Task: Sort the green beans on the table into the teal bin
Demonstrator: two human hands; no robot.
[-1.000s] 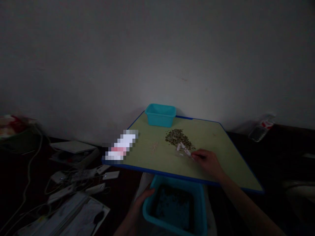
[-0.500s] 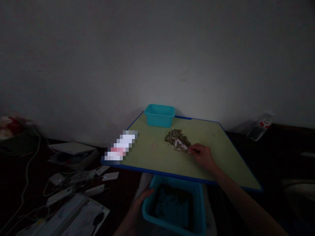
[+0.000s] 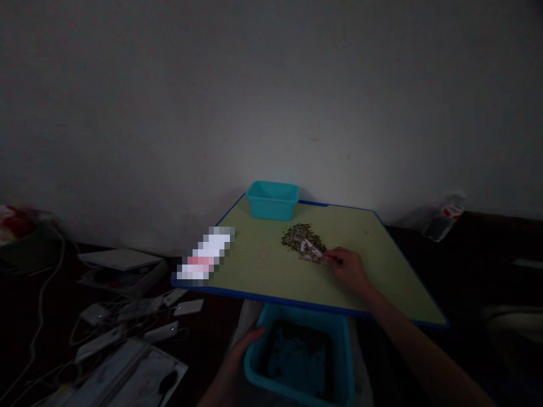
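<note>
My right hand [image 3: 345, 265] is closed around one end of a pale pinkish slim tool [image 3: 313, 249]; its exact kind I cannot make out. The tool's far end lies over a pile of small dark and pale seed-like grains [image 3: 297, 234] on a pale green tabletop [image 3: 237, 265]. Below the table's front edge, my left hand [image 3: 250, 342] grips the left rim of a turquoise plastic bin [image 3: 348, 362]. Dark bits lie inside this bin, mostly along its far and side edges. A small scatter of pale bits [image 3: 263, 254] sits left of the pile.
A second turquoise bin [image 3: 274, 210] stands at the table's back, by the wall. A bright, pixelated phone-like screen [image 3: 206, 254] is at the left. Chargers and cables [image 3: 139, 308] lie to the left of the table. A clear plastic bottle [image 3: 443, 217] is at the right.
The whole view has shifted slightly, with the table a little further left. Both hands keep nearly the same places, and the tool stays at the pile.
</note>
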